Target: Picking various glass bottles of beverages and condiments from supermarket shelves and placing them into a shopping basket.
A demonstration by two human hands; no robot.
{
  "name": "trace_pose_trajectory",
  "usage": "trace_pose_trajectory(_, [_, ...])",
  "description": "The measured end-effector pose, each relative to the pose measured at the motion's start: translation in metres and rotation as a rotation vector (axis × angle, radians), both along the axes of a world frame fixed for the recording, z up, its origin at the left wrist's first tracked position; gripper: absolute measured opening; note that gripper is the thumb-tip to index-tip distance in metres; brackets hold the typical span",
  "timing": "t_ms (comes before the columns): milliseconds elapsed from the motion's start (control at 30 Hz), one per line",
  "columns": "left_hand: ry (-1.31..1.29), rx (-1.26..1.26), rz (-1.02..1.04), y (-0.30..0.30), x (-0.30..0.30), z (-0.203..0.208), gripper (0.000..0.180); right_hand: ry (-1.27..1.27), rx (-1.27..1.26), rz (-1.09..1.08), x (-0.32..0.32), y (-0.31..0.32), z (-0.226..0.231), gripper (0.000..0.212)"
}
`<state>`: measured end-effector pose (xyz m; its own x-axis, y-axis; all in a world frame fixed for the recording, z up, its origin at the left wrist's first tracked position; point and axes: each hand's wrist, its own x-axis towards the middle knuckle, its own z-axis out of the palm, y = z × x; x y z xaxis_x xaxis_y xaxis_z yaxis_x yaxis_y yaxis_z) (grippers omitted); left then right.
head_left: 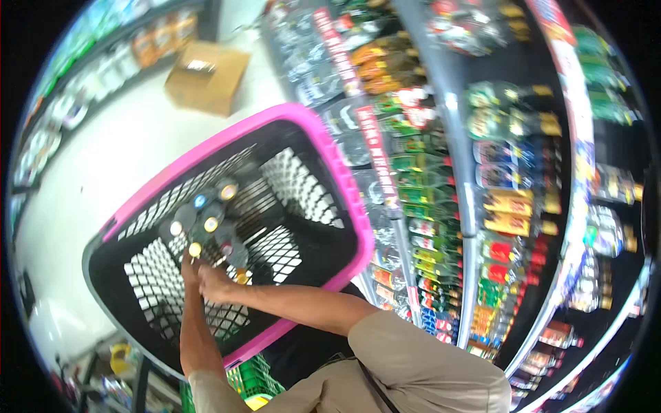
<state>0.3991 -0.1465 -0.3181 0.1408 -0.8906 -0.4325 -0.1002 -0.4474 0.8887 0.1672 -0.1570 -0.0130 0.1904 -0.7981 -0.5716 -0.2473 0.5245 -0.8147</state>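
Dead centre, I've got the pink-rimmed black plastic basket (363,241), clear capped bottles (211,224) clustered inside; beyond it, a brown cardboard box (206,79) on the white floor (144,131); grey metal shelves (449,124) right; green plastic crate (251,378) this side.

Small bottles (211,224) stand bunched up inside the big black basket (296,115) with a pink rim. Most of their tops point up. One top is blue, and others look white or yellow. The bottles' sides look dark and blurry.
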Motion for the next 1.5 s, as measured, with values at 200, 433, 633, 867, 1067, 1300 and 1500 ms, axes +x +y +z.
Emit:
trace_pose_trajectory(200, [-0.01, 0.31, -0.446, -0.022, -0.126, 0.146, 0.056, -0.352, 0.118, 0.03, -0.139, 0.045, 0.065, 0.026])
trace_pose_trajectory(433, [0.097, 0.257, -0.168, -0.027, -0.128, 0.242, 0.057, -0.288, 0.0, -0.32, -0.273, 0.111, 0.152, 0.033])
trace_pose_trajectory(633, [0.199, 0.166, -0.209, -0.013, -0.136, 0.274, 0.046, -0.117, -0.214, -0.623, -0.349, 0.185, 0.164, 0.034])
trace_pose_trajectory(867, [0.21, 0.025, -0.092, 0.021, -0.171, 0.341, 0.024, 0.059, -0.149, -0.859, -0.379, 0.241, 0.166, 0.031])
trace_pose_trajectory(1067, [0.116, -0.225, -0.069, 0.05, -0.206, 0.377, 0.024, 0.09, -0.335, -0.981, -0.424, 0.243, 0.171, 0.022])
trace_pose_trajectory(1300, [0.173, -0.334, -0.214, 0.081, -0.298, 0.443, 0.019, 0.69, -0.57, -1.038, -0.497, 0.207, 0.254, 0.037])
trace_pose_trajectory(1500, [0.248, -0.383, -0.355, 0.092, -0.352, 0.449, 0.017, 1.056, -0.75, -1.097, -0.539, 0.155, 0.322, 0.053])
